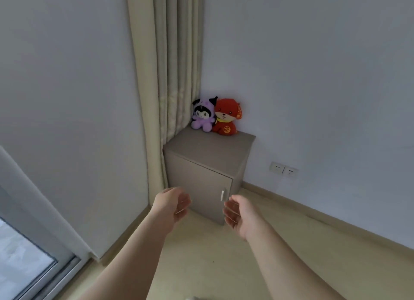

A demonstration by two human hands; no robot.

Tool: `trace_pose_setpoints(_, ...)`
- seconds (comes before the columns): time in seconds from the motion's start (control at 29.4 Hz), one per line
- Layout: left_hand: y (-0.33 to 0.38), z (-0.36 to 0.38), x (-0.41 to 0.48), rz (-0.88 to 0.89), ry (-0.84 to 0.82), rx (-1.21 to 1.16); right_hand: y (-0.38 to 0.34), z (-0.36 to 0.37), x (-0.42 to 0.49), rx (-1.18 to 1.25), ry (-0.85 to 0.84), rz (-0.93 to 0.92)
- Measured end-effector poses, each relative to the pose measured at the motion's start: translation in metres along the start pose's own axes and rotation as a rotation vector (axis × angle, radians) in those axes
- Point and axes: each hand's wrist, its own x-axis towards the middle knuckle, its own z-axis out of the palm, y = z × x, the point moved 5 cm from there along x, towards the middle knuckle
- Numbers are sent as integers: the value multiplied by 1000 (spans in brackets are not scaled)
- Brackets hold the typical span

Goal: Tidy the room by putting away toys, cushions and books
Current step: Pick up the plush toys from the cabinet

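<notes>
From the head camera, looking down into the corner of the room: two soft toys sit side by side at the back of a small grey-brown cabinet (208, 148), against the wall (313, 75). The purple plush toy (202, 117) is on the left, next to the curtain (172, 64). The red plush toy (225, 118) is on the right, and the two are pressed together at the shoulder. Both sit upright and face out into the room.

The person's bare arms reach forward in front of the cabinet door, which is closed. The left hand (172, 204) and the right hand (239, 214) are held apart with the palms turned toward each other. The fingers are loosely curved, and each grip is loose with nothing in it. Both hands are well below the toys. The right fingertips are just beside the door's small metal handle (223, 195), and I cannot tell whether they touch it.

A pair of white sockets (283, 169) sits low on the right-hand wall. The floor (224, 266) is pale wood, and a glass door (26, 255) shows at the lower left.
</notes>
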Motion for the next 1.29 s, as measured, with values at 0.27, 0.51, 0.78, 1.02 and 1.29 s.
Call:
trace_pose_setpoints(0.27,133,118,158,25,-60,101,-153,60,134,57,65,-31)
trace_pose_setpoints(0.51,205,192,288,40,-40,133,-262,106,269,37,61,-29)
trace_pose_setpoints(0.78,265,270,436,75,85,260,-388,142,412,-132,80,-14)
trace_pose_setpoints(1.02,323,329,545,219,113,634,-462,154,511,-278,142,-142)
trace_pose_setpoints(1.29,365,362,625,402,114,972,-469,179,564,-386,39,-138)
